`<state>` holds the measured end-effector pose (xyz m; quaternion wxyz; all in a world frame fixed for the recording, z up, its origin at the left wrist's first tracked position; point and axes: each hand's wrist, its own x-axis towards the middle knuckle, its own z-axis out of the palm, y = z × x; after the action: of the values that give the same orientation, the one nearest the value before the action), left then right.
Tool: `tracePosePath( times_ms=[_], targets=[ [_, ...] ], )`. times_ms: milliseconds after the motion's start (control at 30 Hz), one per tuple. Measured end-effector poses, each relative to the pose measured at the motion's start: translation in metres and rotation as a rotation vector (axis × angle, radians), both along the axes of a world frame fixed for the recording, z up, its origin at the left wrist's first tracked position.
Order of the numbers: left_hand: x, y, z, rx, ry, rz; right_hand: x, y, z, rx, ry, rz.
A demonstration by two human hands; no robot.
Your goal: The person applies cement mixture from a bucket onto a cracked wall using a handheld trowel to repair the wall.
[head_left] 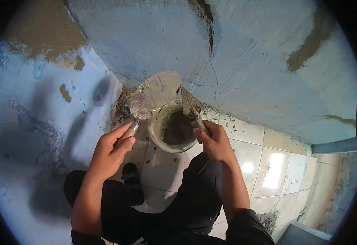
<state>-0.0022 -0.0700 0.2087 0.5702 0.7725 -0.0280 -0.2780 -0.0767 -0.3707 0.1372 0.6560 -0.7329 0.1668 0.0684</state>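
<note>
Left hand (112, 152): wrapped round broad trowel (158, 92) | right hand (215, 141), nearer bucket (155, 138): clamped on pointed trowel (189, 102), its axis aimed away-left | bucket: between hands, at floor's (246, 151) wall-side edge, blades by far rim

Left of the left hand (112, 151), I see a pale blue wall (21, 92) with brown patches (51, 34); right of the right hand (217, 142), dark-speckled white and cream tiles (246, 151).

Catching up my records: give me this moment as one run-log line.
left hand: grips broad trowel | right hand: grips triangular trowel | bucket: on tiled floor | wall: cracked
</note>
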Motion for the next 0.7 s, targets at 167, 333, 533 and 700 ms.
tracePosePath(
  times_ms=[167,333,533,700],
  targets=[
    [0.0,-0.002,-0.002,-0.006,-0.026,-0.059,-0.002,-0.005,-0.007,0.058,-0.018,0.024],
    [0.001,-0.001,-0.001,0.0,0.077,-0.085,-0.004,-0.01,-0.01,0.124,-0.035,0.022],
    [-0.003,-0.003,0.002,0.006,0.185,-0.138,0.001,-0.018,-0.01,0.144,-0.029,-0.006],
    [-0.003,0.001,0.003,-0.005,0.209,-0.132,0.007,-0.015,-0.007,0.187,-0.048,-0.034]
  ],
)
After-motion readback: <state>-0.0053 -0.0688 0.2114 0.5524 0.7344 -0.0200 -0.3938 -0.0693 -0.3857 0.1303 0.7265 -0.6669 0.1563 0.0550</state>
